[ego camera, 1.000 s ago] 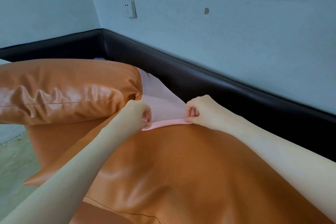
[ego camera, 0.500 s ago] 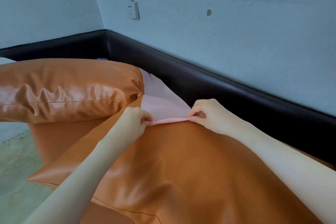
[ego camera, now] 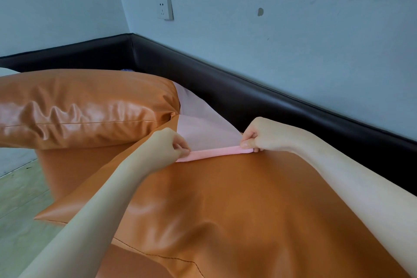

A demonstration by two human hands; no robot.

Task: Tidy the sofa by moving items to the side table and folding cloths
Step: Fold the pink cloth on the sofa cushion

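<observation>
1. Both hands are on the pink cloth (ego camera: 209,135), which lies across the top of the orange sofa (ego camera: 237,205), wedged between the cushion (ego camera: 90,108) and the black padded wall strip (ego camera: 270,97).
2. The left hand (ego camera: 167,144) pinches the near edge of the cloth at its left end, fingers curled tight onto it.
3. The right hand (ego camera: 261,135) grips the same edge at the right end, thumb and fingers clamped round it, so the edge is pulled into a taut rolled band between the 2 hands.
4. Judging by this, a fold is being started or the cloth is being drawn free; I cannot tell which.
5. Risk 1: the far part of the cloth runs behind the cushion, so a hard pull could snag it there and bunch it up.
6. Risk 2: uneven pull from 1 hand would skew the edge and leave a crooked fold.
7. Risk 3: the sofa looks slick, so the cloth may slide off down the back gap if either pinch slips.
</observation>
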